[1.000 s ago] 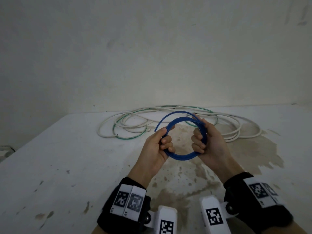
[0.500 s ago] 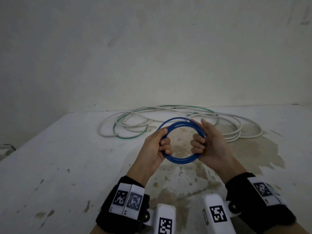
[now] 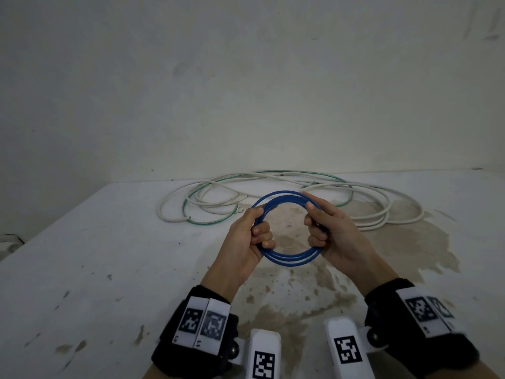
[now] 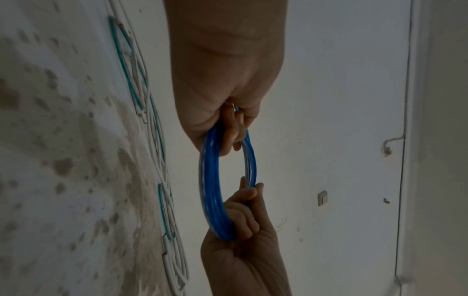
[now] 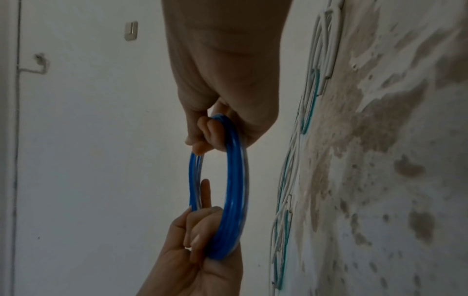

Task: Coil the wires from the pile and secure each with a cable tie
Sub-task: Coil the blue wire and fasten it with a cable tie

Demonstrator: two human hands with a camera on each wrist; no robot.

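Note:
A blue wire [image 3: 287,259] is wound into a round coil of a few turns, held upright above the table. My left hand [image 3: 250,236] grips the coil's left side, fingers curled through the ring. My right hand [image 3: 328,231] grips the right side, thumb over the top strands. In the left wrist view the blue coil [image 4: 212,190] hangs between my left hand [image 4: 228,96] above and my right hand [image 4: 243,240] below. The right wrist view shows the blue coil [image 5: 234,180] edge-on in both hands. No cable tie is visible.
A loose pile of white and green wires [image 3: 273,192] sprawls on the stained white table [image 3: 82,269] behind my hands, near the bare wall. A brown stain [image 3: 382,242] spreads under and right of the hands.
The loose blue end that arched free above the coil has been wound in, and the ring is now closed and rounder. Both hands have kept their hold on either side.

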